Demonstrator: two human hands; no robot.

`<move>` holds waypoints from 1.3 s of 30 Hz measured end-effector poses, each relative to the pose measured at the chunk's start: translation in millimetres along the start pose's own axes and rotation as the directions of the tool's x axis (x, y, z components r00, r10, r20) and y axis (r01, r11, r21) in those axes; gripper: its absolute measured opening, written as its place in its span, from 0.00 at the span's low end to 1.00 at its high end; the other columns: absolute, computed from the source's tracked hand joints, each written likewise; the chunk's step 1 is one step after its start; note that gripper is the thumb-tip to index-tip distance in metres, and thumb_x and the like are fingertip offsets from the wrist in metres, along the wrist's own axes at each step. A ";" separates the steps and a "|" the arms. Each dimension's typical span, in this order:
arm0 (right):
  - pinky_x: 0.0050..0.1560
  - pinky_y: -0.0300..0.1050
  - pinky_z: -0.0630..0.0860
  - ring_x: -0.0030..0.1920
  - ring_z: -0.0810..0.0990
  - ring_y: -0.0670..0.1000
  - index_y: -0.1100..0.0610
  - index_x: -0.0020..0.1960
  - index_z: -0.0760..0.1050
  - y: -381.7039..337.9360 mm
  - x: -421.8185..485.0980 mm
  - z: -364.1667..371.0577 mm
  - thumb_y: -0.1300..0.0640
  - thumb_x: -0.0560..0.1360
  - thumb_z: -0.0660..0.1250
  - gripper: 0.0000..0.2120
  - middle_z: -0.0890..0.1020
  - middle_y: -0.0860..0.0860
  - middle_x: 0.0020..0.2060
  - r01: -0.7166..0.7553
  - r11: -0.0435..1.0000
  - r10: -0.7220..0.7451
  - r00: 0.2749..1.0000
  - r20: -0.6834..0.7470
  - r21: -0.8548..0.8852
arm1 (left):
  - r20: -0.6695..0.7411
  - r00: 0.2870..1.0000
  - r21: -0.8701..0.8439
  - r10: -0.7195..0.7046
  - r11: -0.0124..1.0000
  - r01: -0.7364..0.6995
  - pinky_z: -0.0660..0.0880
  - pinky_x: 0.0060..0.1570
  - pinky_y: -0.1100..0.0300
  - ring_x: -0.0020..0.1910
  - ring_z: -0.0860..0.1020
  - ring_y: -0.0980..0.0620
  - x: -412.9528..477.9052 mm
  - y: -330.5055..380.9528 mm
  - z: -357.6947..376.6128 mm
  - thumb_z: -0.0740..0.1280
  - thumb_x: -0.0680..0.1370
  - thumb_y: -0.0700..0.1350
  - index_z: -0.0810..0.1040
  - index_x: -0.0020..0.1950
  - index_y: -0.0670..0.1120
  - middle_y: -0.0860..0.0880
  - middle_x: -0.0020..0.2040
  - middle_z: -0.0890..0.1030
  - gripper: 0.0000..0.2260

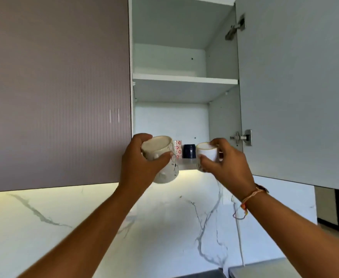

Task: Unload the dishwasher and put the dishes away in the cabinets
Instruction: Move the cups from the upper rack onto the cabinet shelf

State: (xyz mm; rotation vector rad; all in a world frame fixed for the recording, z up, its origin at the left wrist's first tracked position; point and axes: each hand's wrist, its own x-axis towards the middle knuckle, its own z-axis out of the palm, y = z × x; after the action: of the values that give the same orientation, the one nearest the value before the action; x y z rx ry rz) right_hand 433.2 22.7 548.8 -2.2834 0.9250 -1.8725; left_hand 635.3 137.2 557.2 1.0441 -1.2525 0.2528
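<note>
Status: mid-task. Wall cabinet at upper centre of frame, door swung open at right. On the lower shelf, at frame centre: a red-flowered cup and a navy cup side by side, judged put away. Two pieces not yet shelved; dishwasher out of view, so the remainder is unknown.

Left hand: fingers curled round a cream patterned mug, mouth tipped toward camera, at the shelf's front edge.

Right hand: fingers pinch a small white cup, just right of the navy cup.
</note>
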 end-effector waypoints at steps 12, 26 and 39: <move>0.45 0.44 0.80 0.44 0.79 0.52 0.52 0.60 0.73 116.0 151.3 56.4 0.39 0.72 0.71 0.23 0.82 0.54 0.50 -0.136 0.951 0.195 0.961 0.196 -0.279 | 0.086 0.979 0.141 -0.185 0.975 0.172 0.79 0.49 0.55 0.50 0.78 0.47 142.3 -60.9 113.7 0.77 0.68 0.55 0.69 0.61 0.53 0.50 0.55 0.76 0.27; 0.46 0.46 0.77 0.46 0.80 0.54 0.59 0.53 0.78 162.8 218.3 132.7 0.39 0.72 0.71 0.24 0.83 0.55 0.45 -0.089 0.955 0.212 0.873 0.440 -0.284 | -0.065 0.917 0.471 -0.395 0.798 0.377 0.76 0.48 0.53 0.52 0.76 0.44 194.5 -152.0 108.2 0.79 0.67 0.54 0.68 0.61 0.50 0.46 0.55 0.74 0.29; 0.50 0.43 0.78 0.48 0.77 0.51 0.59 0.59 0.73 166.5 221.3 171.9 0.41 0.71 0.73 0.26 0.81 0.56 0.55 -0.013 0.962 0.165 0.822 0.545 -0.272 | -0.073 0.909 0.653 -0.410 0.669 0.354 0.77 0.55 0.50 0.56 0.76 0.43 206.2 -176.7 112.8 0.78 0.67 0.54 0.70 0.59 0.45 0.44 0.57 0.75 0.28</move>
State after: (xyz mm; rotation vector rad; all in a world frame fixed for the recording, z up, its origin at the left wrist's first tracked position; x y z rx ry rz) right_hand 540.2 -273.9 631.4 -2.6443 1.1872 -0.9632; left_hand 753.1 -119.4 639.4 1.9263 -0.9841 0.3369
